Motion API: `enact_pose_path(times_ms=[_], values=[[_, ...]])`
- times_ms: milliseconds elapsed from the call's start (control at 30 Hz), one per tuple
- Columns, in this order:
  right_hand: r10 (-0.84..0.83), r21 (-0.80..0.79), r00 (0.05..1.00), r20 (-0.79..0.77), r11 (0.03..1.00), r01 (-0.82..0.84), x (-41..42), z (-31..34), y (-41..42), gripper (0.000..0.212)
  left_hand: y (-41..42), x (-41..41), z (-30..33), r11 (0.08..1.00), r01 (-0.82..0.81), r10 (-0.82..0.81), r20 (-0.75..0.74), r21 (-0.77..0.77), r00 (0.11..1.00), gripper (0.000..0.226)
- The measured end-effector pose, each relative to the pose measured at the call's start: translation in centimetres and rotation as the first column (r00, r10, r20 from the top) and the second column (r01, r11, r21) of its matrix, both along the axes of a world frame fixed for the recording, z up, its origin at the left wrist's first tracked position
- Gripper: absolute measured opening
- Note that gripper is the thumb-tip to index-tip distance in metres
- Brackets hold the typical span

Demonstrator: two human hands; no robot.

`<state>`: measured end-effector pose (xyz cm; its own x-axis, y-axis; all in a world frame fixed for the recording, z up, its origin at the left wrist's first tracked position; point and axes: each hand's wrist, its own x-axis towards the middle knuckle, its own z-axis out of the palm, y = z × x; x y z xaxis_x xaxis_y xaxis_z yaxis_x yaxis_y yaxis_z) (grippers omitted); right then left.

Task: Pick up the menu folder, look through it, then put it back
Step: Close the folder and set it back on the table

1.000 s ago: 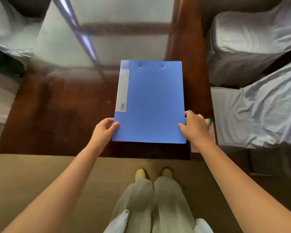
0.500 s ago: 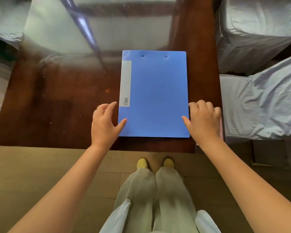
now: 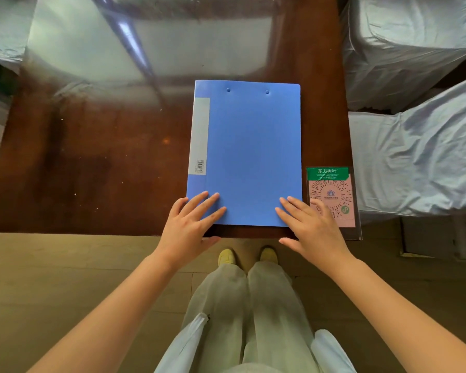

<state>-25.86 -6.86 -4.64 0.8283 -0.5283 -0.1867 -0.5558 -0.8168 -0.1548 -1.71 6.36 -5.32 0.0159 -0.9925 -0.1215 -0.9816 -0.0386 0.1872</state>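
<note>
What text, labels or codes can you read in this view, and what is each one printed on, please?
"东方树叶": white characters on the green band topping the pink QR card.
Smaller line under those characters: too small to read.
QR code centre logo text: blurred.
Barcode on the blue folder's grey spine label: digits unreadable.

Left hand [image 3: 190, 224] flat, fingers spread, right hand [image 3: 314, 227] likewise, both forearms reaching forward, palms down

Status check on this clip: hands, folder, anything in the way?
Left hand and right hand open, fingers flat on folder. Folder closed, flat on table. QR card beside it, not blocking.
</note>
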Motion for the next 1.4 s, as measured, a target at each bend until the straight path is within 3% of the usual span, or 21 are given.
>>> enact_pose_path(times_ms=[600, 1400], values=[[0.057, -0.072, 0.967, 0.249, 0.997, -0.04, -1.7, -2.3, 0.2, 0.043, 0.7, -0.3, -1.1, 0.993, -0.003, -0.008, -0.099, -0.118, 0.995, 0.041], [0.053, -0.015, 0.953, 0.298, 0.999, -0.051, -2.5, -2.3, -0.5, 0.042, 1.2, -0.5, -1.9, 0.992, 0.017, -0.031, -0.111, -0.121, 0.993, 0.05]])
